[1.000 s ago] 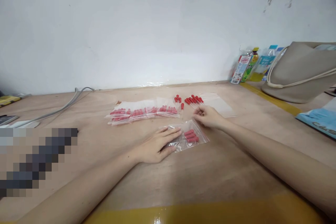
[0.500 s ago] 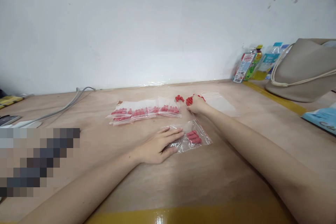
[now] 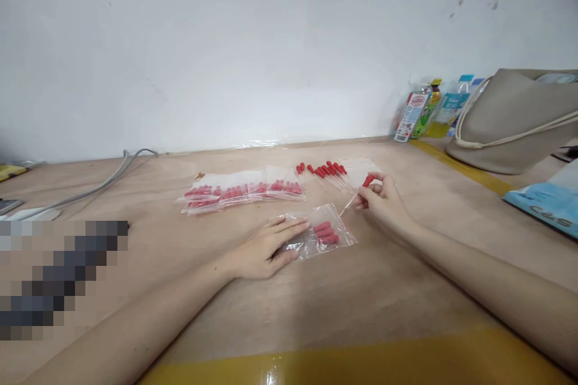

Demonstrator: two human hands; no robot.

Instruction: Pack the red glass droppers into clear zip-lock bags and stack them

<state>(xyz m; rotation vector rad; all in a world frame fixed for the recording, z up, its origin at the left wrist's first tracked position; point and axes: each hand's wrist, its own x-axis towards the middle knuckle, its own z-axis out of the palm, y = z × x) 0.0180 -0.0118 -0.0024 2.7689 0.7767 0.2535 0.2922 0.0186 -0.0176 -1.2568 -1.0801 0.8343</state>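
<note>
Pinching dropper (image 3: 368, 180), right hand (image 3: 385, 200) now off pile (image 3: 332, 169)

Shown bare-handed, with left forearm (image 3: 167, 316) at lower left flecked by small spots (image 3: 215, 267), right forearm (image 3: 487, 280) equally bare at lower right.

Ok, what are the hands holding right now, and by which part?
The right hand holds a dropper by its red bulb, thin stem pointing toward the clear bag. The left hand grips nothing, lying flat on that bag.
</note>
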